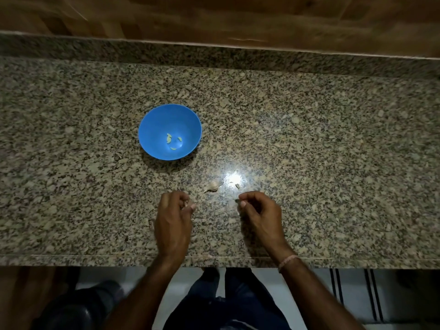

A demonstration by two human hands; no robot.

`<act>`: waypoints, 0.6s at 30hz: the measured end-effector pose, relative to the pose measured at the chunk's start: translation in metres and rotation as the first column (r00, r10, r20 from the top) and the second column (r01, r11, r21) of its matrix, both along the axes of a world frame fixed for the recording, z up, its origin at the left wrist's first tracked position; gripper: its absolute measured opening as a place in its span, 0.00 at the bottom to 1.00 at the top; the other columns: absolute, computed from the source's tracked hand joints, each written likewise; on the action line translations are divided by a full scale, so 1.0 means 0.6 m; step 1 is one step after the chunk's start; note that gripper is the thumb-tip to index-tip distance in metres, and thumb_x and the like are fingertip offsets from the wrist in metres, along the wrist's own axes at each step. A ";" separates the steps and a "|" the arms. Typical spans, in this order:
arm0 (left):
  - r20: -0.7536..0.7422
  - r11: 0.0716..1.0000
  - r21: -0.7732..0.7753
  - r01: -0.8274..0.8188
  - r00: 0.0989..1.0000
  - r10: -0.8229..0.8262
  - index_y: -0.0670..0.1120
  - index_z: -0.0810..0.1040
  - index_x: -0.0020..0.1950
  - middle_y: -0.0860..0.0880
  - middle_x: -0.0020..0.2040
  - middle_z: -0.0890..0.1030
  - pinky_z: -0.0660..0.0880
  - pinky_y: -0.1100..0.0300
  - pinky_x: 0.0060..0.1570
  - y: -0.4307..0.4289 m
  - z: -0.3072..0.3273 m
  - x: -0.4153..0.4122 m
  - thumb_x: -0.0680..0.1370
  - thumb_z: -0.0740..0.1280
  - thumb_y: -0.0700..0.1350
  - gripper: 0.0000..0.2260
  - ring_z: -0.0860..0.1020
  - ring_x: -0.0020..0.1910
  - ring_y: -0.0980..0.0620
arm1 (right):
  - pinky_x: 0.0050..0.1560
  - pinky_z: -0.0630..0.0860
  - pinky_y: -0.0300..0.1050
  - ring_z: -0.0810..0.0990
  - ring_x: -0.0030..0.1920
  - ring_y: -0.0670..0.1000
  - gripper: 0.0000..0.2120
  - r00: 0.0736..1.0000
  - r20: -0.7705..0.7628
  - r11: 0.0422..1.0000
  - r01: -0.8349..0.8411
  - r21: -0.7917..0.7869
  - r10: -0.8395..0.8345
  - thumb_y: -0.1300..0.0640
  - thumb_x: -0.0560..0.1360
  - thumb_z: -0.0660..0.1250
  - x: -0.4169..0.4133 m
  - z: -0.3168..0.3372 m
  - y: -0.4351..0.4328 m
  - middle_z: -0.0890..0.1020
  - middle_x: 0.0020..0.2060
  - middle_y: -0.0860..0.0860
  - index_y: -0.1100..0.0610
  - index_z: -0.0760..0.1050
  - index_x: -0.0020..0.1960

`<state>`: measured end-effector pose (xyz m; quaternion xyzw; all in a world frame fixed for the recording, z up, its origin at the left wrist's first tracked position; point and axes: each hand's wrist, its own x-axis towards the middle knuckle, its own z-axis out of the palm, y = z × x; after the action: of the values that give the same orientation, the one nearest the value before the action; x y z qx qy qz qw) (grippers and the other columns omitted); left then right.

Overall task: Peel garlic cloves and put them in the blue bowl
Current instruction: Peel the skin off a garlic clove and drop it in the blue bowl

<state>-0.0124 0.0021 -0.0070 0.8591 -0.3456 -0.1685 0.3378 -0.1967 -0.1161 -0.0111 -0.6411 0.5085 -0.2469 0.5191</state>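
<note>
The blue bowl (pixel 152 125) stands on the granite counter, left of centre, with three peeled garlic cloves (pixel 173 141) in its bottom. A garlic piece with skin (pixel 212 186) lies on the counter between the bowl and my hands. A small scrap of peel (pixel 237 186) lies to its right. My left hand (pixel 173 222) has curled fingers near the counter's front; something small and pale shows at its fingertips, too hidden to name. My right hand (pixel 259 215) pinches a thin bit of garlic skin (pixel 237 200) between thumb and forefinger.
The granite counter (pixel 309 139) runs wide to both sides, with a raised back ledge and wooden wall (pixel 214 17) behind. A bright light glare (pixel 232 178) sits on the counter near the garlic. The front edge runs just under my wrists.
</note>
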 end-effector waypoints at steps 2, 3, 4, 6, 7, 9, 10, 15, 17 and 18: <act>-0.070 0.993 -0.046 0.113 0.991 -0.116 0.51 0.77 0.55 0.56 0.52 0.74 0.76 0.67 0.37 -0.008 0.005 -0.039 0.80 0.72 0.45 0.07 0.78 0.45 0.59 | 0.57 0.80 0.37 0.85 0.53 0.42 0.08 1.000 0.002 1.000 0.027 -0.005 -0.027 0.67 0.79 0.70 -0.019 0.000 -0.010 0.87 0.49 0.46 0.57 0.84 0.53; -0.107 0.982 -0.055 0.183 0.976 -0.188 0.51 0.77 0.56 0.56 0.53 0.74 0.75 0.69 0.39 -0.016 0.004 -0.060 0.80 0.73 0.46 0.08 0.78 0.47 0.60 | 0.56 0.80 0.38 0.85 0.53 0.43 0.08 0.999 0.002 0.999 0.036 -0.008 -0.036 0.66 0.79 0.70 -0.029 -0.002 -0.015 0.87 0.49 0.47 0.56 0.84 0.54; -0.123 0.968 -0.055 0.244 0.961 -0.249 0.51 0.77 0.58 0.57 0.54 0.74 0.77 0.67 0.40 -0.025 0.000 -0.078 0.79 0.73 0.48 0.10 0.78 0.49 0.59 | 0.56 0.81 0.39 0.85 0.53 0.44 0.08 0.999 0.003 0.999 0.042 -0.008 -0.042 0.66 0.80 0.70 -0.038 -0.004 -0.018 0.87 0.49 0.47 0.55 0.84 0.54; -0.108 0.940 -0.028 0.341 0.933 -0.342 0.52 0.75 0.61 0.55 0.56 0.74 0.79 0.57 0.43 -0.045 -0.016 -0.102 0.78 0.75 0.52 0.15 0.77 0.53 0.55 | 0.56 0.81 0.39 0.85 0.53 0.45 0.09 0.999 -0.004 0.999 0.045 -0.002 -0.045 0.66 0.80 0.69 -0.051 -0.006 -0.021 0.87 0.49 0.47 0.54 0.84 0.54; -0.077 0.927 -0.002 0.375 0.924 -0.374 0.51 0.75 0.61 0.54 0.56 0.74 0.79 0.54 0.43 -0.054 -0.023 -0.109 0.77 0.75 0.53 0.17 0.76 0.54 0.54 | 0.55 0.80 0.38 0.85 0.53 0.45 0.09 0.999 -0.009 0.999 0.044 -0.003 -0.044 0.66 0.80 0.69 -0.056 -0.006 -0.022 0.87 0.49 0.47 0.55 0.83 0.54; -0.008 0.919 0.043 0.392 0.920 -0.392 0.50 0.75 0.60 0.53 0.55 0.75 0.77 0.53 0.42 -0.067 -0.030 -0.117 0.77 0.75 0.53 0.16 0.76 0.53 0.52 | 0.55 0.80 0.37 0.85 0.53 0.44 0.09 0.999 -0.010 0.999 0.040 0.005 -0.040 0.67 0.79 0.69 -0.062 -0.007 -0.023 0.87 0.49 0.46 0.56 0.84 0.54; 0.012 0.925 0.044 0.378 0.925 -0.379 0.50 0.76 0.58 0.52 0.53 0.76 0.76 0.53 0.41 -0.071 -0.031 -0.117 0.77 0.75 0.51 0.14 0.76 0.51 0.51 | 0.56 0.80 0.38 0.85 0.53 0.44 0.09 0.999 -0.009 0.999 0.041 0.011 -0.041 0.67 0.79 0.69 -0.064 -0.008 -0.022 0.87 0.49 0.46 0.56 0.84 0.54; 0.031 0.938 0.023 0.346 0.937 -0.347 0.49 0.79 0.47 0.53 0.43 0.75 0.75 0.51 0.38 -0.079 -0.031 -0.111 0.79 0.73 0.43 0.04 0.74 0.43 0.52 | 0.55 0.81 0.40 0.85 0.52 0.44 0.08 0.999 -0.025 0.999 0.034 0.004 -0.034 0.66 0.78 0.71 -0.062 -0.016 -0.020 0.87 0.49 0.47 0.57 0.84 0.54; 0.061 0.937 0.038 0.348 0.935 -0.350 0.48 0.79 0.45 0.52 0.43 0.76 0.75 0.51 0.37 -0.078 -0.031 -0.107 0.78 0.74 0.41 0.05 0.74 0.43 0.52 | 0.55 0.81 0.39 0.85 0.52 0.43 0.07 0.999 -0.038 1.000 0.021 -0.004 -0.021 0.65 0.78 0.71 -0.056 -0.017 -0.024 0.86 0.49 0.47 0.57 0.84 0.54; 0.080 0.936 0.049 0.348 0.933 -0.351 0.48 0.79 0.45 0.52 0.42 0.76 0.76 0.50 0.35 -0.078 -0.031 -0.106 0.77 0.75 0.40 0.07 0.75 0.42 0.51 | 0.55 0.82 0.40 0.85 0.52 0.43 0.07 0.999 -0.038 1.000 0.018 0.002 -0.018 0.65 0.78 0.72 -0.052 -0.018 -0.026 0.86 0.49 0.46 0.57 0.84 0.55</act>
<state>-0.0757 -0.0444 -0.0256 0.7961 -0.5044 -0.1941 0.2724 -0.2281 -0.1317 -0.0218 -0.6405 0.5244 -0.2388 0.5077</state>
